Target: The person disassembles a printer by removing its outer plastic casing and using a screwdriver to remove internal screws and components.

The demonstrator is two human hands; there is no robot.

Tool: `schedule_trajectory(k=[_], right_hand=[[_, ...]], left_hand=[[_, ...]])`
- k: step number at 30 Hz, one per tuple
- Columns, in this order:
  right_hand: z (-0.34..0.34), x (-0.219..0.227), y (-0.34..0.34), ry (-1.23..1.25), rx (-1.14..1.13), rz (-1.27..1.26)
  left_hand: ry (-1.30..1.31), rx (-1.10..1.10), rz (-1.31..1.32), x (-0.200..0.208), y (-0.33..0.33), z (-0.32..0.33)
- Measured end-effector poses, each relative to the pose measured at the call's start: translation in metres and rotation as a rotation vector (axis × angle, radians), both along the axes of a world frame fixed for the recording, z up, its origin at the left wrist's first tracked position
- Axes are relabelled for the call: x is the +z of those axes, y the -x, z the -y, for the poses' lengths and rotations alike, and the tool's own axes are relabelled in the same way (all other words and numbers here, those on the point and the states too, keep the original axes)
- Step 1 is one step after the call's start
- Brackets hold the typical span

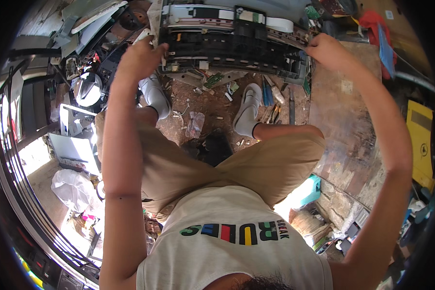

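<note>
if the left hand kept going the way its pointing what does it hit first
The left hand already grips the left end of the dismantled printer. Pushing on, it would likely press straight into that black frame; depth is hard to judge.

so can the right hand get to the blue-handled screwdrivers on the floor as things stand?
Probably not at once: the right hand grips the end of the dismantled machine. The screwdrivers lie uncovered below it, beside the white shoe.

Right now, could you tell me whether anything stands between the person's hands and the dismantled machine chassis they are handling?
Nothing visible does. The left hand and right hand already grip opposite ends of the machine chassis.
</note>
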State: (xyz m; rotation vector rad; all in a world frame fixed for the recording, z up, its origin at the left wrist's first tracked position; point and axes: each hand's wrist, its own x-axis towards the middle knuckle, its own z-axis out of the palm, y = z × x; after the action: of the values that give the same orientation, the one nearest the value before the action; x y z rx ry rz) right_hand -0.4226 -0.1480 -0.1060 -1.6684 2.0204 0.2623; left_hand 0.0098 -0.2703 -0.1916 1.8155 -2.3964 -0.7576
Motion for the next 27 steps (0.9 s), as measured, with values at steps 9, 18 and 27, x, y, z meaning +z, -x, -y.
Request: schedule_trajectory(k=[9,18,27], right_hand=[[0.012,0.002,-0.015,-0.179,0.227,-0.193],[-0.005,0.022,-0.057,-0.053,0.386,-0.416],[0.020,0.012,-0.040,-0.567,-0.606,0.051]], left_hand=[[0.010,-0.059,-0.013,-0.006,0.012,-0.005],[0.049,-0.070,0.011,-0.004,0.014,-0.008],[0.077,-0.133,0.018,-0.010,0.016,-0.004]])
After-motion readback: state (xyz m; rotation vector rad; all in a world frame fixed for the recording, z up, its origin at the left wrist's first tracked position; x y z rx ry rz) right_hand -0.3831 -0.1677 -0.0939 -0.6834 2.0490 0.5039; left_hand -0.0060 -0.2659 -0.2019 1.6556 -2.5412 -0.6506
